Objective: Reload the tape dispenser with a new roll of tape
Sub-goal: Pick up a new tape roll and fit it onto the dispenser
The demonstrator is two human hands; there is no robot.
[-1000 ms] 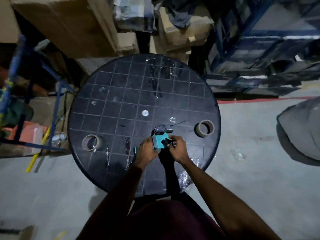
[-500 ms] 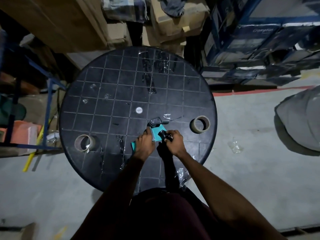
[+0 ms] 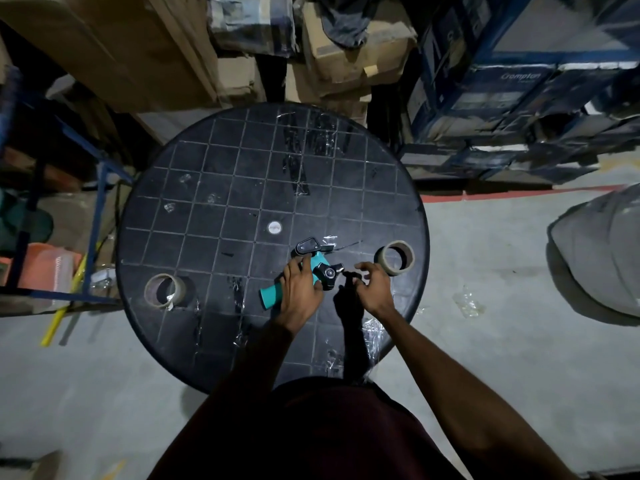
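While your left hand (image 3: 300, 289) held the teal tape dispenser (image 3: 313, 271) flat on the table (image 3: 214, 216), its spindle sat bare, and your right hand (image 3: 372, 287) hovered loosely curled, holding nothing, near the tape roll (image 3: 395, 257) not yet loaded.

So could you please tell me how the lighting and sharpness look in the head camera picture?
Head view: dim overall, light reflecting off tape scraps on the round black table; the right hand casts a hard shadow toward the near edge; wide-angle bending tilts the boxes at the frame's edges; the teal tape dispenser is sharp.
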